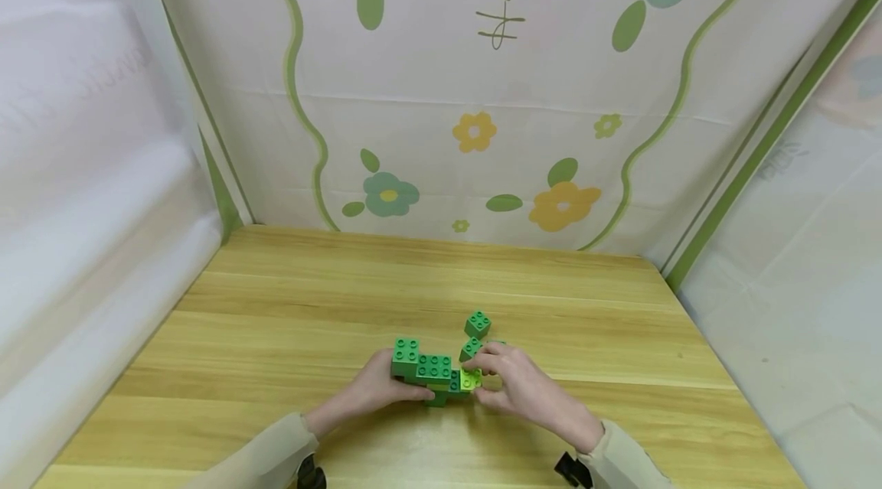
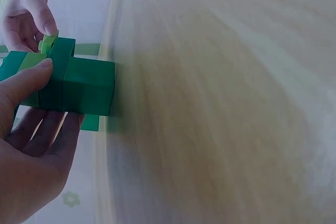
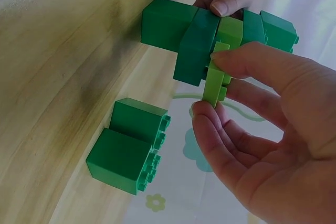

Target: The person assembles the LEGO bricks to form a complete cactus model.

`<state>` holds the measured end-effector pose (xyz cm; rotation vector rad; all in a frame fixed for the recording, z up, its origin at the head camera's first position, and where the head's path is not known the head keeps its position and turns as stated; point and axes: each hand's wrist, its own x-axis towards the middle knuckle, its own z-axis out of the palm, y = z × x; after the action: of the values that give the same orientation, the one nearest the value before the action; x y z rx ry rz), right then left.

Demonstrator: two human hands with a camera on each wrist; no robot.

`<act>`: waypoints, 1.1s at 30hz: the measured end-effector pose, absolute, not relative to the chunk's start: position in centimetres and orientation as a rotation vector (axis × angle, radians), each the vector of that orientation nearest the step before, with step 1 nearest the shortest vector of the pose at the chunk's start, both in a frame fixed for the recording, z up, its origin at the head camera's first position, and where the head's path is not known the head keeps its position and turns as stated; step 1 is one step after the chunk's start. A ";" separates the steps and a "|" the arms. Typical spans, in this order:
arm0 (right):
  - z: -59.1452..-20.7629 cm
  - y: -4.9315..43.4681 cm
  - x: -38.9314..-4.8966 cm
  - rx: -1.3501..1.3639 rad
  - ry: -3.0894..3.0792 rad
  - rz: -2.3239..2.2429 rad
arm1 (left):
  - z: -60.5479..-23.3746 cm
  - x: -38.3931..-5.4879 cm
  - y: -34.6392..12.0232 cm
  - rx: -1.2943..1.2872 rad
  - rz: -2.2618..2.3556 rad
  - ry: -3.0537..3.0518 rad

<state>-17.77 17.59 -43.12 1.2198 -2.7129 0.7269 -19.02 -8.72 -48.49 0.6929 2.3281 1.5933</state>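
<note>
Several green toy building bricks are joined into one build [image 1: 434,368], with a lime layer in its middle. From the left, my left hand [image 1: 375,384] grips it, thumb on the near side and fingers on the far side. A thin lime brick [image 3: 212,82] is pinched between thumb and fingertips of my right hand [image 1: 517,382]. It sits at the build's right end, over a dark green brick [image 3: 197,45]. In the left wrist view, the build's lowest green brick [image 2: 89,87] faces the wooden tabletop; whether they touch, I cannot tell.
Two loose green bricks [image 1: 478,323] [image 3: 118,158] lie on the wooden table [image 1: 289,298] beyond my right hand. A sliver of another green piece [image 1: 501,343] shows behind that hand. Flower-printed fabric walls [image 1: 441,167] enclose the table at the back and sides.
</note>
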 end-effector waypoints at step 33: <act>-43.4 17.5 -17.3 1.172 -2.724 0.684 | -48.5 -18.9 -8.8 0.669 1.596 2.326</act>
<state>-17.33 17.46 -43.37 1.1718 -2.7237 0.6837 -18.89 -8.76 -48.48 0.6687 2.3261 1.5959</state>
